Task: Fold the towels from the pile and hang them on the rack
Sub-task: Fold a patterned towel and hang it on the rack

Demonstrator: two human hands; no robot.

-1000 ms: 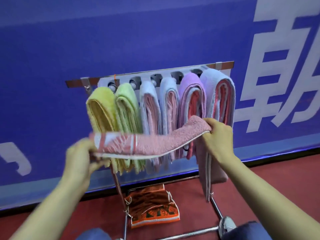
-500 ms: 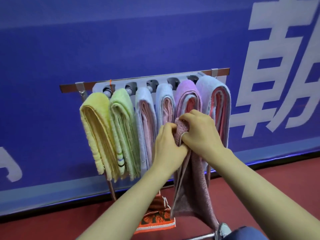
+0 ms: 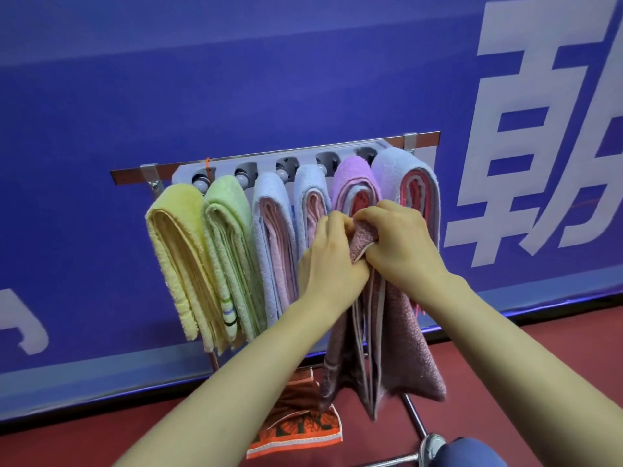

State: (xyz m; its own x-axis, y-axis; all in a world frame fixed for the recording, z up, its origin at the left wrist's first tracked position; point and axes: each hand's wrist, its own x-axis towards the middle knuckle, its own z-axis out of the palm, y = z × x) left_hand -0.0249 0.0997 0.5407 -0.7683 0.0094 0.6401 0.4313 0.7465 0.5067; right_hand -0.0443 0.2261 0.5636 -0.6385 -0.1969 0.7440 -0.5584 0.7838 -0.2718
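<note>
At the bottom right edge a blue-clad knee (image 3: 472, 453) shows, and two bare forearms reach up from the lower edge toward the middle of the frame. There the left hand (image 3: 332, 261) and right hand (image 3: 401, 244) meet, touching each other. Both have their fingers curled tightly round the folded top of a pink towel (image 3: 404, 342). The towel hangs straight down from the grip in several layers, its pale edging showing between them and its lower ends loose above the floor (image 3: 84, 446). Below the hands, at lower centre, an orange towel (image 3: 296, 429) lies crumpled on the red floor beside the chrome foot of the rack (image 3: 269, 156). Just behind the hands the rack's top bar runs across the centre and carries six folded towels side by side. From left to right they are a yellow towel (image 3: 178, 257), a green towel (image 3: 232, 251), two pale blue ones with pink inside, a purple towel (image 3: 354, 176) and one more pale blue. The held towel is in front of the purple one and the last blue one. Whether it touches them cannot be told. Behind everything stands a blue wall (image 3: 236, 79) with large white characters at the right.
</note>
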